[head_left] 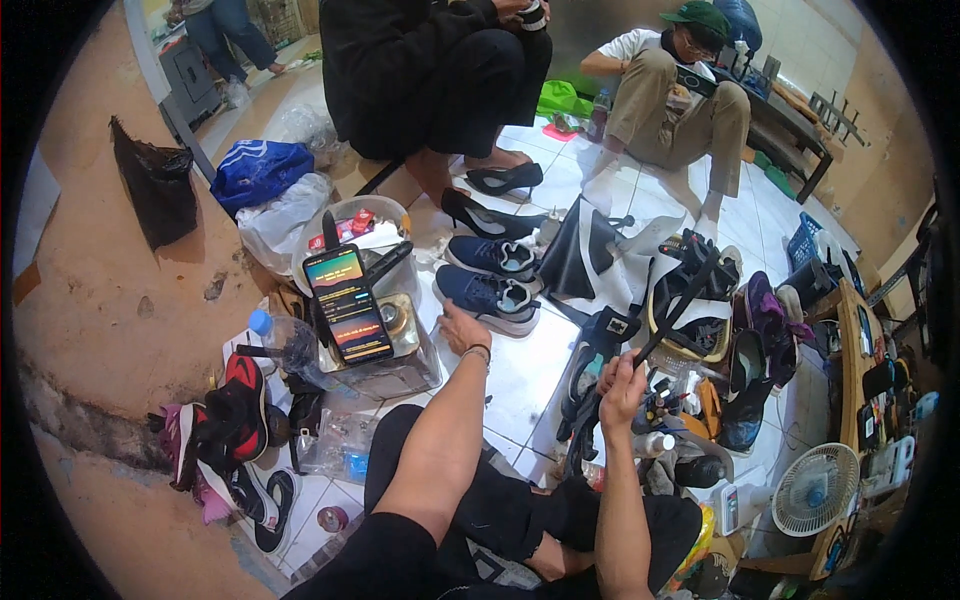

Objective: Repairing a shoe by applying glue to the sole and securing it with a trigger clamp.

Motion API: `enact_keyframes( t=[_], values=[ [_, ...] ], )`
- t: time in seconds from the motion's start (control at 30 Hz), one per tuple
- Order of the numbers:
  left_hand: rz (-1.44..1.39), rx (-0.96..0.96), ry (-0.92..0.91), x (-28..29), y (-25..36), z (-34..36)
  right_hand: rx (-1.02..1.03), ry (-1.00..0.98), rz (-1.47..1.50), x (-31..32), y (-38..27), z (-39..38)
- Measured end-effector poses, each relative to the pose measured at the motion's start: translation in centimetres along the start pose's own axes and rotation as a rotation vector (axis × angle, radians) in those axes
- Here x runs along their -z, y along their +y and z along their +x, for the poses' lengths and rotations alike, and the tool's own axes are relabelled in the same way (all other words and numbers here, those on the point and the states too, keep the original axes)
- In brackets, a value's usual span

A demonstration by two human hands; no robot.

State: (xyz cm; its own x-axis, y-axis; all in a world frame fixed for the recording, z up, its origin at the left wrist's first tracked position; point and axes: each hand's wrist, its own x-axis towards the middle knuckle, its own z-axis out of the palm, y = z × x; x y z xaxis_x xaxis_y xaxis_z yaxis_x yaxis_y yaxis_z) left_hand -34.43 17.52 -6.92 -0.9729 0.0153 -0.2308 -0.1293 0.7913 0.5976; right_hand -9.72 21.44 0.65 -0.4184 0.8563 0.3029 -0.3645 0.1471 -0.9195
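Observation:
My left hand reaches forward with its fingers stretched toward the toe of a dark blue sneaker with a pale sole; I cannot tell whether it touches. A matching blue sneaker lies just behind it. On the right, my right hand is closed around a long, thin dark strip that slants up and away. Black straps with a buckle lie beside that hand. Left of my left arm, a lit phone leans on a metal tin.
Two people sit ahead, one wearing black heels, one with a green cap. A basket with shoe parts stands right. Several shoes and a plastic bottle lie left. A white fan stands at lower right.

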Motion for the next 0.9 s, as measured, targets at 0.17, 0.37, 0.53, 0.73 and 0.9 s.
enact_keyframes(
  t=[0.17, 0.37, 0.53, 0.73, 0.9],
  values=[
    [-0.277, -0.408, 0.106, 1.2, 0.5, -1.0, 0.018, 0.042, -0.001, -0.9, 0.5, 0.2],
    [-0.329, -0.683, 0.116, 1.1, -2.6, -1.5, 0.06, 0.094, -0.054, -0.5, 0.9, 0.1],
    [-0.353, -0.657, 0.092, 0.8, -3.3, -1.9, 0.057, 0.107, -0.018, -0.5, 0.6, -0.1],
    [-0.324, -0.728, 0.204, 0.7, -3.5, -1.8, 0.002, 0.121, 0.014, -0.7, 0.3, -0.1],
    [-0.276, -0.768, 0.268, 2.6, -2.4, -3.0, 0.03, 0.124, 0.015, -0.6, 0.7, 0.2]
  ],
)
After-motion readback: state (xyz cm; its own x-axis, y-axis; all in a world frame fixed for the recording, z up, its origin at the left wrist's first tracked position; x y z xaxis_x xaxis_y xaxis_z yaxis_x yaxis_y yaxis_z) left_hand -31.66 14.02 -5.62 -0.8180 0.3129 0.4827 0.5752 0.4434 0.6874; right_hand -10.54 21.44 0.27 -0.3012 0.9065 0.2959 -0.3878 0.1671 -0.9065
